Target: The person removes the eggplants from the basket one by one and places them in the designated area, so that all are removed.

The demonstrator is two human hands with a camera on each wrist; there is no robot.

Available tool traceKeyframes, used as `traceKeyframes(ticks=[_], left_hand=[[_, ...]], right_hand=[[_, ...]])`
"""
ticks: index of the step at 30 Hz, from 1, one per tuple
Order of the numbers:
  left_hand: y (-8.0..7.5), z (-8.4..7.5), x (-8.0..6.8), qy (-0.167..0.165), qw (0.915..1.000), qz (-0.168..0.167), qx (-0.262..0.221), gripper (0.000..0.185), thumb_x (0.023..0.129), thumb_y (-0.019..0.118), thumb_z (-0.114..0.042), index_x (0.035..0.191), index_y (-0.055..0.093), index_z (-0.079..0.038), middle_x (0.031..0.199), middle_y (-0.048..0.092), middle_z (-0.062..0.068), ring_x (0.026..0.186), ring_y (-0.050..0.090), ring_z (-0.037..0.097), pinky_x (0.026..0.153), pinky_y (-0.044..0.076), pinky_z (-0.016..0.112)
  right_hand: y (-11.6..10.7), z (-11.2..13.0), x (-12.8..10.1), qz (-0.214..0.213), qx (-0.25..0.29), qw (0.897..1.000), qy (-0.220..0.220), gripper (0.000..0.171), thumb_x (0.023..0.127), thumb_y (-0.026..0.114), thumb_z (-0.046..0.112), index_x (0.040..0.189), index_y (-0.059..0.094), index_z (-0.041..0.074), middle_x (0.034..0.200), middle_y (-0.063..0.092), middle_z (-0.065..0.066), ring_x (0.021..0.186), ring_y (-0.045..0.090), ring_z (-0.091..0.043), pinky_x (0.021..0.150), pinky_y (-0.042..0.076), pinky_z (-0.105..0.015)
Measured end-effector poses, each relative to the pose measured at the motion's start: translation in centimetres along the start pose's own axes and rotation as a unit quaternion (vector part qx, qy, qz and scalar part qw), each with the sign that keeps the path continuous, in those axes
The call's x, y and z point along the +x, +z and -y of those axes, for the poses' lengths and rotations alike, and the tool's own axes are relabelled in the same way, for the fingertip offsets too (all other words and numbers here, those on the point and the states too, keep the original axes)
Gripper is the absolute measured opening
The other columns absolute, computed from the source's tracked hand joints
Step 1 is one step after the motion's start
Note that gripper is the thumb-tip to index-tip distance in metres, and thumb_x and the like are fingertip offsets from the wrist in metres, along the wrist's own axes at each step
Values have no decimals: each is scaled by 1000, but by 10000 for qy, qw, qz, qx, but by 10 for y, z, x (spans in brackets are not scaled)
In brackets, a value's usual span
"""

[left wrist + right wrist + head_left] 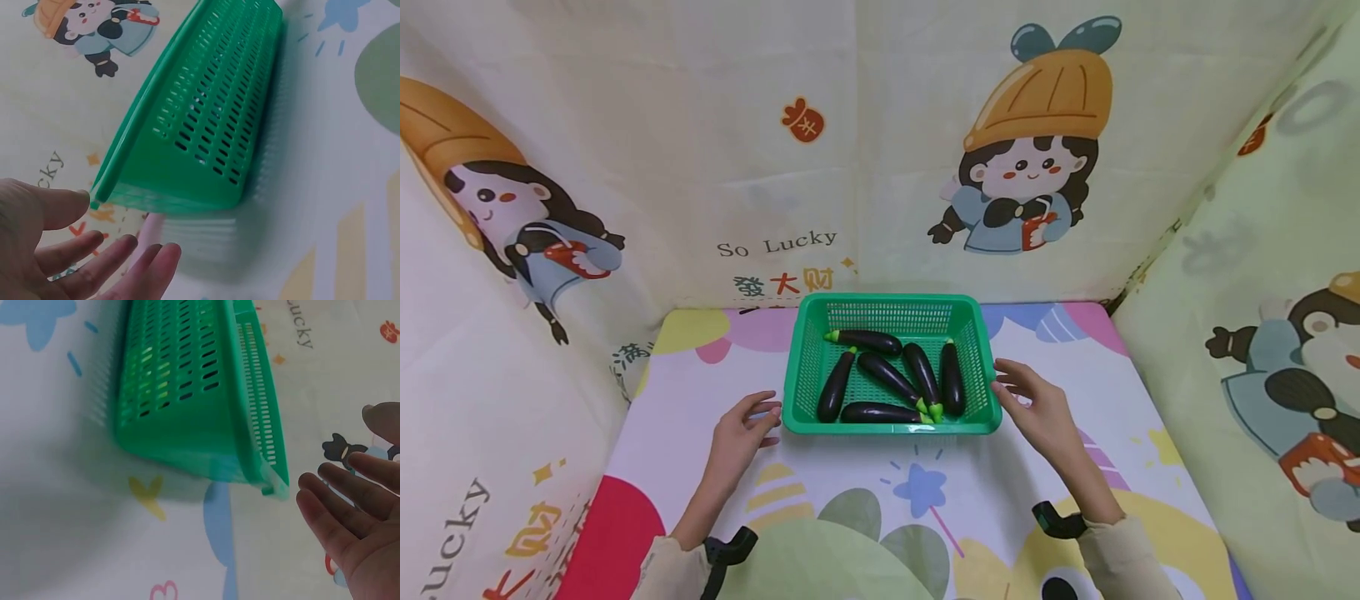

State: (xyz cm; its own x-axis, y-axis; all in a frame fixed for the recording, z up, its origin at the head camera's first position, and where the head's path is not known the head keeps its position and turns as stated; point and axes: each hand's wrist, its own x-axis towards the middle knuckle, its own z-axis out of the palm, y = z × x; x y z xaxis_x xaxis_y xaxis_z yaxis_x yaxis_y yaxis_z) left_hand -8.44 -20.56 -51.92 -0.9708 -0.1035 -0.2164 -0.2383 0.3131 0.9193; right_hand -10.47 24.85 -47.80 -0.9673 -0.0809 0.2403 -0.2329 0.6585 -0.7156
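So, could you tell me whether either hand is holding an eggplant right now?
No, the left hand and right hand flank the green basket, and all six eggplants lie inside.

The basket [891,427] sits on the bench [1000,483] at the middle of its far edge, close before the back cloth wall [865,150]. Six eggplants [889,377] lie in it: one across the far end, one along the near wall, four between. The left hand [747,433] lies just beside the basket's near left corner, the right hand [1037,412] just beside its near right corner. Cloth walls stand left and right of the bench.
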Motion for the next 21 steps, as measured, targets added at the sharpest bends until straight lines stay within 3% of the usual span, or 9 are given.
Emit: traceKeyframes(ticks=[9, 21], left_hand=[[7, -2, 1, -241, 9976, 219, -610, 48, 104, 66, -23, 149, 54, -8, 141, 62, 22, 98, 75, 11, 84, 64, 39], [10, -5, 6, -586, 9896, 347, -1264, 48, 104, 66, -13, 148, 52, -1, 134, 62, 22, 90, 75, 6, 85, 64, 41]], right_hand=[[6, 7, 13, 394, 357, 9977, 432, 42, 103, 68, 26, 139, 63, 5, 135, 70, -15, 116, 73, -34, 95, 59, -51], [13, 12, 34, 1116, 812, 9846, 1075, 44, 105, 65, 27, 143, 59, 7, 138, 68, -18, 128, 66, -39, 101, 57, -52]])
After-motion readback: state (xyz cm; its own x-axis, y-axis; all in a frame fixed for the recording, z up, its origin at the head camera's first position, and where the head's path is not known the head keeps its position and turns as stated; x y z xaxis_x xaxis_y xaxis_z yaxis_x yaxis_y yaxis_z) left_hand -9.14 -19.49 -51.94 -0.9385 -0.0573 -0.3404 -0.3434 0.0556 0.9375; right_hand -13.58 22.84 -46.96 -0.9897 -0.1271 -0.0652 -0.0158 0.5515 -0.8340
